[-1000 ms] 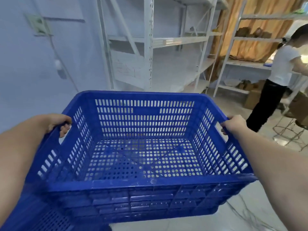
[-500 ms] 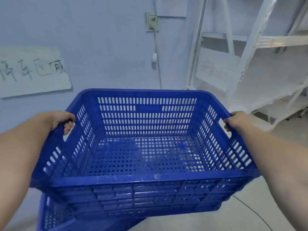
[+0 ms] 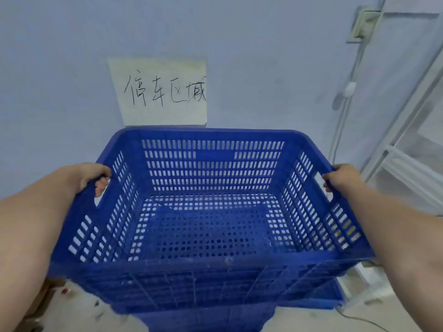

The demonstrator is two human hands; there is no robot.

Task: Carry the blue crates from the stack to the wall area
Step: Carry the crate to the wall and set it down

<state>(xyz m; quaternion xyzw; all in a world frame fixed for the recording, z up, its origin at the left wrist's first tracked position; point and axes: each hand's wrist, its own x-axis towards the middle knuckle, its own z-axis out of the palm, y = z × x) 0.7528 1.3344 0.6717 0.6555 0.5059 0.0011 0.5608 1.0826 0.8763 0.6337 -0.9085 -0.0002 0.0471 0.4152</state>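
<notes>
An empty blue perforated crate point(image 3: 211, 168) fills the middle of the head view, held up level in front of a pale wall. My left hand point(image 3: 92, 176) grips the handle slot in its left side, fingers curled through the opening. My right hand point(image 3: 342, 176) grips the handle slot on its right side. Beneath it, part of another blue crate point(image 3: 321, 298) shows on the floor close to the wall; how it sits is mostly hidden.
A paper sign point(image 3: 163, 92) with handwritten characters is stuck on the wall straight ahead. A white metal shelf frame point(image 3: 407, 149) stands at the right, with a wall box and cable point(image 3: 347, 92) beside it. Scattered debris point(image 3: 79, 300) lies on the pale floor at lower left.
The view has swung left with the crate in both hands. The shelving and the person at the right have left view, and the paper sign now sits straight ahead above the crate.
</notes>
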